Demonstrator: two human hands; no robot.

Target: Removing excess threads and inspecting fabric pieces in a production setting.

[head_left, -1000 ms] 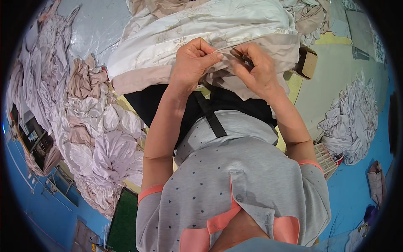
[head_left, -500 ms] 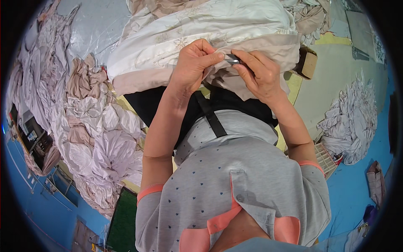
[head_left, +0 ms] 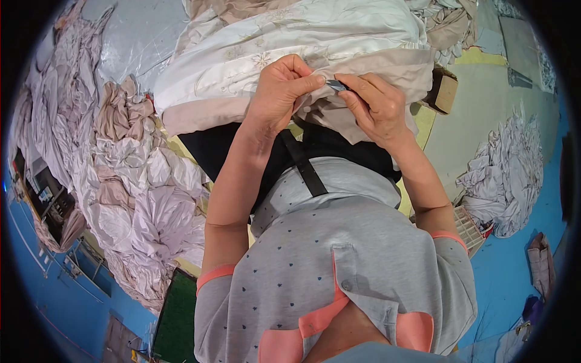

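White embroidered fabric [head_left: 236, 78] with a wide beige border [head_left: 203, 115] lies across my lap. My left hand [head_left: 283, 89] pinches an edge of the beige border between thumb and fingers. Close beside it, my right hand [head_left: 374, 104] is closed around small thread snips [head_left: 335, 85]. Their metal blades point left, nearly touching my left fingertips, and look closed together. Most of the snips' handle is hidden inside the right hand. Any thread at the blade tips is too small to make out.
Heaped white and beige cloth [head_left: 142, 181] fills the left side. An opened cardboard box [head_left: 446, 92] stands just beyond my right hand. To the right are another pile of pale cloth [head_left: 508, 175] and a white plastic basket [head_left: 469, 228] over the blue floor [head_left: 502, 272].
The blades of the snips, spread apart before, have come together. My right hand has tilted slightly, while my left hand keeps its pinch in nearly the same place.
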